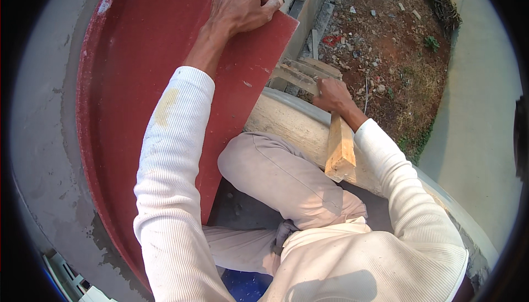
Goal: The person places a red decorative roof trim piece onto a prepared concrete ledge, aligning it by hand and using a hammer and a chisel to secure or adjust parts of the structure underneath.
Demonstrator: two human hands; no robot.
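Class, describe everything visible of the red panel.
The red panel is broad and flat, its material unclear, with pale scuffs and a raised-looking strip, curved in this view, down its left side. It lies left of the bent knee. The left hand curls over its far edge, near the right corner.

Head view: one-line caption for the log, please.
Left hand on the far edge of a red panel, right hand at wooden boards.

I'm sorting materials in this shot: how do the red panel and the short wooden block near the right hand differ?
The red panel is broad and thin; the wooden block is narrow and chunky. The panel is deep red, the block yellowish-brown. The left hand is on the panel's far edge, while the block lies by the right hand. Both show straight edges.
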